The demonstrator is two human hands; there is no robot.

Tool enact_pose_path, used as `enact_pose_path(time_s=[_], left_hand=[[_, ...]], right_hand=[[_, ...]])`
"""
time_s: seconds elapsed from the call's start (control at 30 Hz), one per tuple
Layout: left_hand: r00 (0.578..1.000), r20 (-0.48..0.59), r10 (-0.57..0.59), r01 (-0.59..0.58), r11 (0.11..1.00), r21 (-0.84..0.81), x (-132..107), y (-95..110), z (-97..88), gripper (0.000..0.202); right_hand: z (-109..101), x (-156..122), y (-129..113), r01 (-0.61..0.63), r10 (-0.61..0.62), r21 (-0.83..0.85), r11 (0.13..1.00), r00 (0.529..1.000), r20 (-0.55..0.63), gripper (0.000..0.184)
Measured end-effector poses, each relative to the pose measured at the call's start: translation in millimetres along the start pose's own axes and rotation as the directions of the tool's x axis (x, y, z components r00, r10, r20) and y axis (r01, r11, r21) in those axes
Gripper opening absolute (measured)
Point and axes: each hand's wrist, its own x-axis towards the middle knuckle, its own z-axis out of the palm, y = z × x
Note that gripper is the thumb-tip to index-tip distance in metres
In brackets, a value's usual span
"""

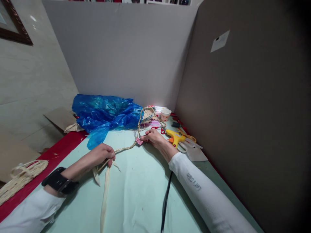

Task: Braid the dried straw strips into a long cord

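My left hand (104, 153) is closed in a pinch on a pale straw braid (125, 148). Loose flat strands (105, 194) hang from beneath its fingers toward the near edge. From there the braid runs right to a pink binder clip (139, 141), which bites on it. My right hand (154, 137) has its fingertips closed at the clip's handle; the exact grip is partly hidden. Beyond the clip the braid rises and loops over a woven straw piece (147, 115).
A blue plastic bag (109, 111) lies at the back left. Right of my right hand are a yellow glue gun (176, 137), scissors (162, 130) and a paper cup (166, 114). A black cable (166, 200) crosses the front. Grey panels (126, 48) stand behind; more braided straw (24, 178) lies left.
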Motion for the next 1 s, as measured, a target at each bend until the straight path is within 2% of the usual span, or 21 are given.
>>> enact_pose_path(time_s=[0.23, 0.47, 0.7, 1.0], left_hand=[[1.0, 0.025, -0.008, 0.009, 1.0, -0.022, 15, 9, 9.1, 0.016], [0.997, 0.073, 0.002, -0.004, 1.0, 0.028, 38, 31, 29.8, 0.023], [0.994, 0.108, -0.005, -0.002, 0.998, 0.061, 47, 52, 46.2, 0.028], [0.989, 0.146, -0.002, 0.002, 1.0, -0.003, 56, 50, 45.3, 0.03]], right_hand=[[4, -8, -6, -0.008, 0.009, 0.029, 1.0, 0.999, -0.045, 0.033], [6, -18, -13, -0.003, 0.003, 0.015, 1.0, 0.998, -0.064, 0.032], [7, -20, -13, 0.023, -0.024, -0.013, 1.0, 0.996, -0.08, 0.031], [7, -10, -6, 0.09, -0.1, -0.079, 0.993, 0.986, -0.133, 0.021]])
